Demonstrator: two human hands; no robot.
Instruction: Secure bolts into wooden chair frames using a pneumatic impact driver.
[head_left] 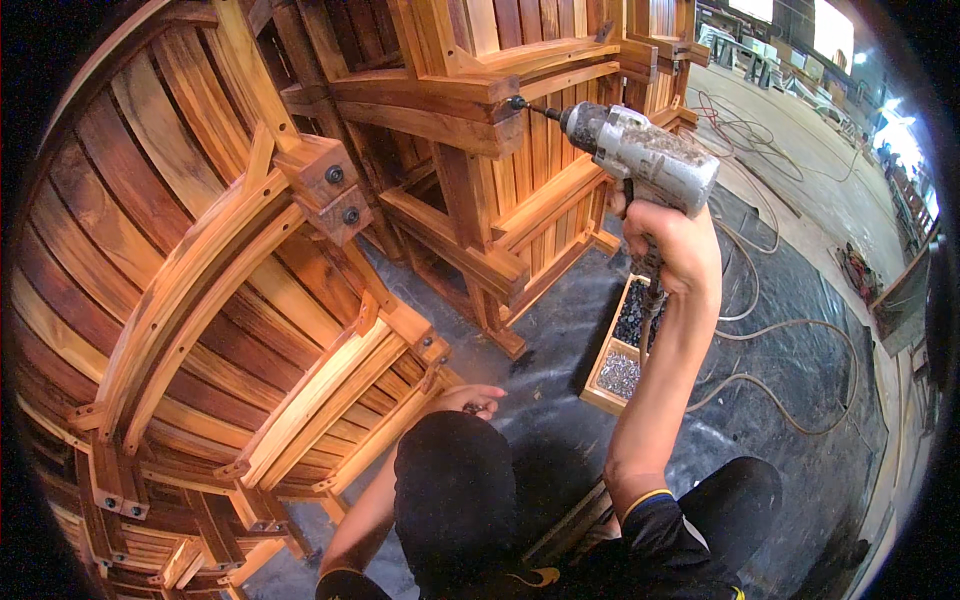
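The right hand (668,248) is farther forward than the left, its fingers (640,228) curled in a closed grip; behind it comes the bare right forearm (664,370). The left hand (478,399), partly hidden, stretches one finger rightward, and the left forearm (368,512) slants toward it.

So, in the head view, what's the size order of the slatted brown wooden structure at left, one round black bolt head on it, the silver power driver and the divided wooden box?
1. Slatted brown wooden structure
2. Silver power driver and divided wooden box: too close to rank; box partly hidden
3. Round black bolt head
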